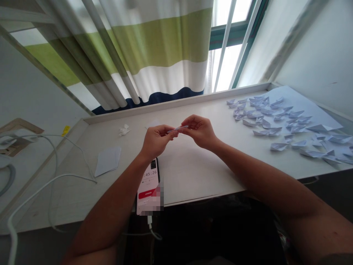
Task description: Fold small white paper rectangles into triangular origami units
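Note:
Between my two hands, above the middle of the white desk, is a small folded piece of white paper (178,129), seen nearly edge-on. My left hand (156,140) pinches its left end between thumb and fingers. At the other end, the thumb and fingers of my right hand (200,131) are closed on the same paper. How the paper is folded cannot be made out, as fingers cover much of it. Many folded paper boats (267,131) lie to the right of my right hand. A stack of white paper sheets (108,161) rests left of my left hand.
A phone (148,187) with a lit screen and a plugged-in cable lies under my left wrist at the desk's (190,180) front edge. Crumpled paper (124,130) sits at the back left. White cables (52,180) loop across the left side. A curtain (165,44) hangs behind the raised back edge.

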### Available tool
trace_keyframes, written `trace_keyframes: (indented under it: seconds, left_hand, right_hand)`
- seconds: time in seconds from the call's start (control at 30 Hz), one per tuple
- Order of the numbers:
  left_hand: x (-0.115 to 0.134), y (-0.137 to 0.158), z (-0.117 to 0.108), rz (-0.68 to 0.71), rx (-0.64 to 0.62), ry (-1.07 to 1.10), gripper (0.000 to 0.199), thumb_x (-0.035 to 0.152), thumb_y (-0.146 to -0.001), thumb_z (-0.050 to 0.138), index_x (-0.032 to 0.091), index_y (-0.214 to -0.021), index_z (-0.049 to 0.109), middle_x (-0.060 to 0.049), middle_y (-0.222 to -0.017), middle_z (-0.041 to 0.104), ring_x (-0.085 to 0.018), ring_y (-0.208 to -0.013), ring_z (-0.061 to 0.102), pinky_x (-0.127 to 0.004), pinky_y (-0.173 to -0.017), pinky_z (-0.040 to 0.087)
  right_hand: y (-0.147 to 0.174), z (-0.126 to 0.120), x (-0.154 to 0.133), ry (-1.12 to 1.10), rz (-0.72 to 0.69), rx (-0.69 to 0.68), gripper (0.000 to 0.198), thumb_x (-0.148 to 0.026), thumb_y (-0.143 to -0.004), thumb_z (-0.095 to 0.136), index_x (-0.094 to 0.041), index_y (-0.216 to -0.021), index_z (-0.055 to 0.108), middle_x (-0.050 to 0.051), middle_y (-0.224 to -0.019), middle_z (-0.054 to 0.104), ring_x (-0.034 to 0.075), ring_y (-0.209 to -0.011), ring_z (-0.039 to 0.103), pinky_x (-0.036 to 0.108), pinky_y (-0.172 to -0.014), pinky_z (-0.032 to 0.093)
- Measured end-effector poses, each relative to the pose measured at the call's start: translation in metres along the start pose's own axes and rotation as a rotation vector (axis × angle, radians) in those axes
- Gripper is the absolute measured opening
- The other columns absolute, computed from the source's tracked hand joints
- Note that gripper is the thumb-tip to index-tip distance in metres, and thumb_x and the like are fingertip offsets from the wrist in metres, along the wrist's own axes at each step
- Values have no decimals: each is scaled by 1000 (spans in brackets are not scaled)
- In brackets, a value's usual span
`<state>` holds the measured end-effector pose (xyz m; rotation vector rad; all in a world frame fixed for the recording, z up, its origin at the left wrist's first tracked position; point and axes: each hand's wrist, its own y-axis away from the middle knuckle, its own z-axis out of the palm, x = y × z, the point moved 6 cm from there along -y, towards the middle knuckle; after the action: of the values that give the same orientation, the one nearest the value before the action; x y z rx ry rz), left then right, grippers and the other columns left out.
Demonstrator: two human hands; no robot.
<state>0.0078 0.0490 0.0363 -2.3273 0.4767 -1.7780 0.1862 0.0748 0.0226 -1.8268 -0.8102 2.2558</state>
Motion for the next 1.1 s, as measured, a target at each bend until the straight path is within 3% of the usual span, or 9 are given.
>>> trace_keyframes:
  seconds: [0.17, 0.27, 0.5, 0.7, 0.9, 1.1]
  left_hand:
    - [-1, -1, 3, -20, -69, 90, 36, 51, -79, 96, 18, -86, 84, -8, -80, 83, -22, -78, 79, -35, -75, 63]
    - [-1, -2, 4, -38, -90, 108, 38, 52, -77, 97, 18, -84, 83, -8, -78, 82, -22, -76, 79, -36, -76, 64]
    - [-1, -1, 5, -20, -59, 59, 36, 52, -82, 93, 18, -88, 81, -8, -79, 82, -23, -77, 81, -34, -71, 63]
    - [-6, -2, -1, 6, 17, -16, 33, 47, -84, 92, 18, -97, 83, -7, -84, 83, -22, -77, 81, -32, -69, 62]
    - [-4, -2, 5, -49, -86, 40, 35, 47, -88, 88, 17, -105, 83, -9, -91, 85, -23, -81, 82, -32, -70, 63]
    - [-10, -3, 4, -137, -95, 165, 34, 45, -86, 90, 16, -103, 83, -10, -93, 85, -24, -83, 83, -37, -77, 66]
  right_hand:
    - [-3, -1, 1, -8, 47, -73, 43, -55, -79, 96, -18, -94, 79, 4, -82, 83, 20, -77, 80, 38, -77, 69]
    - [-4, -1, 0, 59, 65, -95, 47, -61, -81, 91, -16, -87, 80, 5, -76, 81, 19, -72, 78, 36, -72, 68]
    - [-4, -2, 0, 97, 92, -66, 56, -71, -76, 91, -17, -83, 75, 6, -75, 80, 20, -71, 78, 36, -71, 69]
    - [-1, -1, 15, 51, 265, -97, 66, -80, -80, 82, -17, -97, 72, 4, -65, 77, 18, -55, 75, 30, -55, 65]
    - [-1, 3, 13, 23, 203, -124, 61, -74, -80, 86, -16, -92, 72, 4, -80, 79, 16, -58, 75, 29, -55, 66]
    - [0, 1, 12, 66, 168, -144, 49, -58, -85, 89, -16, -105, 74, 2, -84, 78, 15, -60, 75, 28, -55, 64]
